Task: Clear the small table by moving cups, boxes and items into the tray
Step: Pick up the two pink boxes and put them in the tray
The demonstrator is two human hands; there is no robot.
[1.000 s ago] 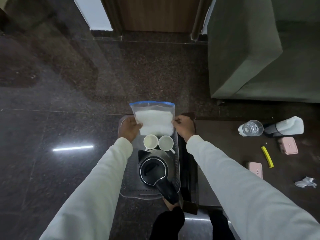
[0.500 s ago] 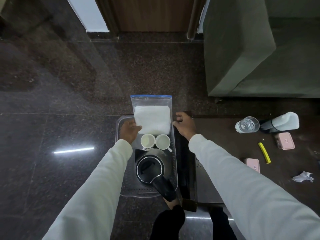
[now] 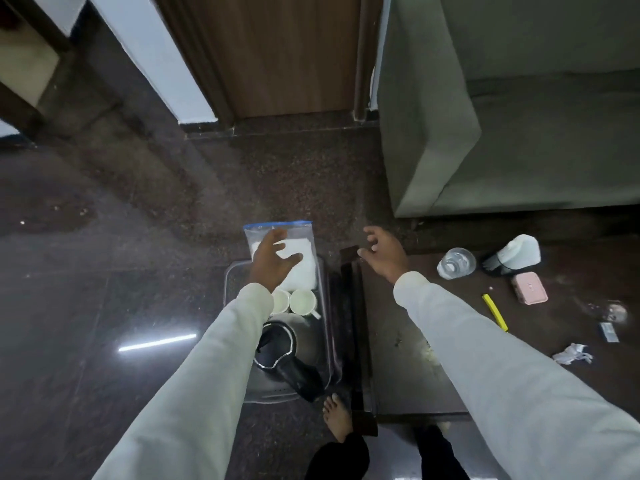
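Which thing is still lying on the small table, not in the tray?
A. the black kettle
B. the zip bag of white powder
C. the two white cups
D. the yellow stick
D: the yellow stick lies on the small table, while the tray holds the other three.

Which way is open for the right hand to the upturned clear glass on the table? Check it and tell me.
Probably yes, straight along the tabletop. The right hand hangs open above the table's left edge, holding nothing, and the bare surface between it and the clear glass shows no obstacle. The white-and-black bottle lies beyond the glass.
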